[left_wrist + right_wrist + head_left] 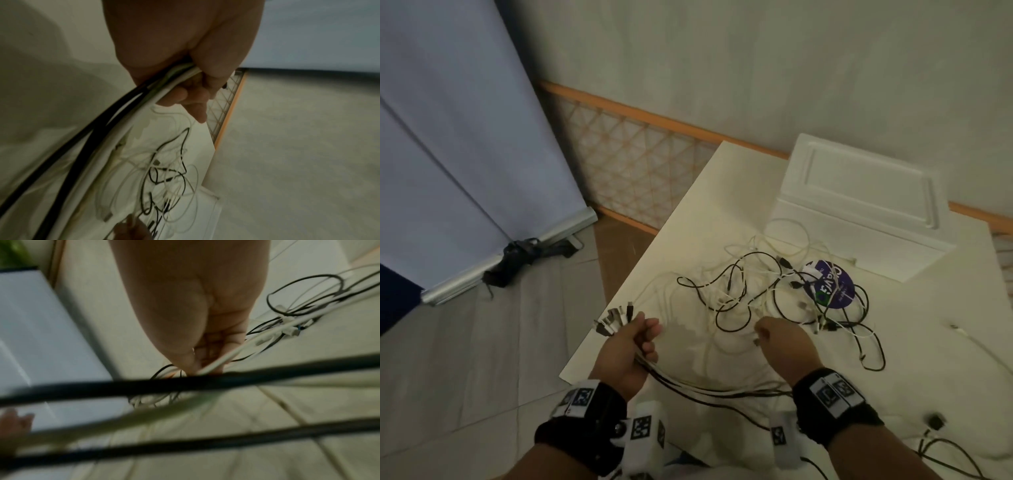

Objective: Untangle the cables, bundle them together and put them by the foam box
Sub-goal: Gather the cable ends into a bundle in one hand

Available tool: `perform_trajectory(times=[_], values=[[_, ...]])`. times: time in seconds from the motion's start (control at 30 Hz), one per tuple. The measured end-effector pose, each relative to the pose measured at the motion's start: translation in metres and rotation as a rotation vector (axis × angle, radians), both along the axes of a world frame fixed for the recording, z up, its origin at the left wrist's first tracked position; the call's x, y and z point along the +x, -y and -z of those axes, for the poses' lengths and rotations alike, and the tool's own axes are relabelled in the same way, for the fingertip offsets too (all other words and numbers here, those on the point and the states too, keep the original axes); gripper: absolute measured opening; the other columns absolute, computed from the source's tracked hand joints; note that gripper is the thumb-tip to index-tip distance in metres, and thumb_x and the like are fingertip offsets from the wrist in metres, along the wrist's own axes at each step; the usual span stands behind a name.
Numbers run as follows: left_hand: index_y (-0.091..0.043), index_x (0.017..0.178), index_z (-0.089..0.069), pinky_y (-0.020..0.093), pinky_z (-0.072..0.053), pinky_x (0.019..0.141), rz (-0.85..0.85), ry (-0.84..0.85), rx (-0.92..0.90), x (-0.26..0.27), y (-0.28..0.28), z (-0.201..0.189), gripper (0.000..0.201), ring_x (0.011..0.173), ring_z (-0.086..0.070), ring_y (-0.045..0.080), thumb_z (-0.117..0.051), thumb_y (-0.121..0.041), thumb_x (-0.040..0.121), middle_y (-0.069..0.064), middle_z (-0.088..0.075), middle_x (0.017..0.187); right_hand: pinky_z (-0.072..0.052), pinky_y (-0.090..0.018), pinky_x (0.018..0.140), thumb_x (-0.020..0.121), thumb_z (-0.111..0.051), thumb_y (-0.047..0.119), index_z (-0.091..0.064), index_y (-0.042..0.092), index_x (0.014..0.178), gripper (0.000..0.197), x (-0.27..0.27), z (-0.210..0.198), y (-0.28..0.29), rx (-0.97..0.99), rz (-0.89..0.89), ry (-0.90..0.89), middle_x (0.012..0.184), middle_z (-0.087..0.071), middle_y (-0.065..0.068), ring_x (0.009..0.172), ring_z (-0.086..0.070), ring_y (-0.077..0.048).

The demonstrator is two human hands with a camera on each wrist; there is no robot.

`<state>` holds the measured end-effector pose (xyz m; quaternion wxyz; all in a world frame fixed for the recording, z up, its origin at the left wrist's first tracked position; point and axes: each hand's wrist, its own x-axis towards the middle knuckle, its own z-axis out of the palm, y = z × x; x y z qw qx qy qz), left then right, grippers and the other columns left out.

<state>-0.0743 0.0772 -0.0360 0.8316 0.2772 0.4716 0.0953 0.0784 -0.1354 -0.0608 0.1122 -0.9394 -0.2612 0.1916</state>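
A tangle of black and white cables (763, 294) lies on the white table (715, 192), just in front of the white foam box (866, 205). My left hand (635, 337) grips a bunch of several cable ends, their plugs (614, 317) fanned out above the fist; in the left wrist view the black and white cables (131, 105) run out under the palm. My right hand (774, 334) pinches a white cable (224, 360) at the near edge of the tangle. The gathered cables (722, 390) stretch from the left hand under my right wrist.
A purple round sticker (832, 284) lies under the tangle's right side. A small black plug (935, 422) and more cable lie at the near right. The table's left edge (640, 260) drops to a tiled floor, where a grey roll-up screen (448, 137) stands.
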Motion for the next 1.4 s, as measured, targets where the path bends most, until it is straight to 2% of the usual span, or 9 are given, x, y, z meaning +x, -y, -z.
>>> perform_trajectory(times=[0.17,0.37,0.63,0.73,0.9,1.07,1.17,1.27,1.4], values=[[-0.005,0.079,-0.061,0.015,-0.032,0.036,0.131,0.09,-0.01,0.031,0.013,-0.02,0.03,0.035,-0.039,0.005,-0.05,-0.025,0.098,0.002,-0.064,0.058,-0.04,-0.001,0.069,0.089,-0.062,0.033,-0.073,0.023,0.102,0.019,0.001,-0.054,0.009,0.585,0.341,-0.009,0.089,-0.066,0.021,0.076,-0.057,0.013],[-0.004,0.087,-0.067,0.018,-0.033,0.039,0.295,0.242,0.085,0.067,0.039,-0.054,0.027,0.041,-0.038,0.005,-0.053,-0.027,0.094,0.001,-0.066,0.069,-0.054,-0.026,0.075,0.08,-0.073,0.006,-0.06,0.018,0.088,0.02,-0.003,-0.096,0.007,1.153,0.523,-0.189,0.077,-0.073,-0.001,0.076,-0.069,-0.013],[-0.004,0.096,-0.071,0.019,-0.035,0.043,0.421,0.372,0.246,0.097,0.071,-0.08,0.041,0.047,-0.037,0.006,-0.063,-0.04,0.077,-0.004,-0.06,0.067,-0.055,-0.024,0.073,0.08,-0.073,0.007,-0.066,0.047,0.096,0.043,-0.021,-0.097,-0.001,1.026,0.227,-0.046,0.081,-0.073,0.009,0.075,-0.069,-0.008],[-0.006,0.094,-0.072,0.021,-0.041,0.049,0.511,0.412,0.359,0.094,0.076,-0.079,0.038,0.055,-0.05,0.011,-0.067,-0.04,0.076,0.005,-0.064,0.068,-0.055,-0.023,0.072,0.081,-0.07,0.003,-0.069,0.039,0.099,0.04,-0.023,-0.102,-0.007,0.978,0.111,0.01,0.081,-0.073,0.012,0.074,-0.069,-0.005],[-0.017,0.092,-0.075,0.059,-0.046,0.097,0.432,0.393,0.507,0.089,0.067,-0.073,0.042,0.103,-0.063,0.045,-0.08,-0.05,0.067,0.027,-0.068,0.105,-0.047,-0.012,0.061,0.073,-0.071,0.012,-0.06,0.033,0.08,0.024,-0.024,-0.114,-0.017,0.939,0.085,0.033,0.067,-0.062,0.014,0.065,-0.06,-0.001],[-0.018,0.064,-0.068,0.043,-0.051,0.088,0.243,0.473,0.456,0.094,0.051,-0.097,0.031,0.084,-0.07,0.022,-0.06,-0.043,0.081,0.006,-0.072,0.08,-0.035,-0.009,0.054,0.078,-0.066,0.021,-0.062,0.021,0.081,0.005,-0.005,-0.106,-0.022,0.429,-0.04,0.086,0.068,-0.053,0.011,0.062,-0.048,-0.004],[-0.018,0.057,-0.048,0.025,-0.053,0.059,0.121,0.586,0.29,0.094,0.026,-0.123,0.036,0.054,-0.054,0.011,-0.056,-0.042,0.082,-0.003,-0.048,0.051,-0.032,-0.015,0.059,0.084,-0.061,0.023,-0.064,0.019,0.086,0.006,0.014,-0.078,-0.01,0.202,-0.027,0.023,0.072,-0.051,0.011,0.073,-0.051,-0.01],[-0.023,0.05,-0.046,0.016,-0.03,0.038,0.131,0.58,0.333,0.089,0.007,-0.131,0.042,0.036,-0.029,0.004,-0.053,-0.033,0.09,-0.009,-0.033,0.043,-0.036,-0.021,0.069,0.088,-0.06,0.025,-0.065,0.02,0.085,0.008,0.027,-0.067,0.0,0.187,0.016,-0.001,0.073,-0.054,0.013,0.077,-0.054,-0.01],[-0.02,0.06,-0.053,0.017,-0.022,0.037,0.218,0.374,0.556,0.089,0.002,-0.11,0.025,0.039,-0.024,0.006,-0.076,-0.015,0.069,-0.005,-0.038,0.051,-0.047,-0.016,0.068,0.089,-0.06,0.017,-0.068,0.019,0.088,0.008,0.033,-0.11,-0.007,0.434,0.101,0.045,0.078,-0.065,0.008,0.071,-0.062,-0.006]])
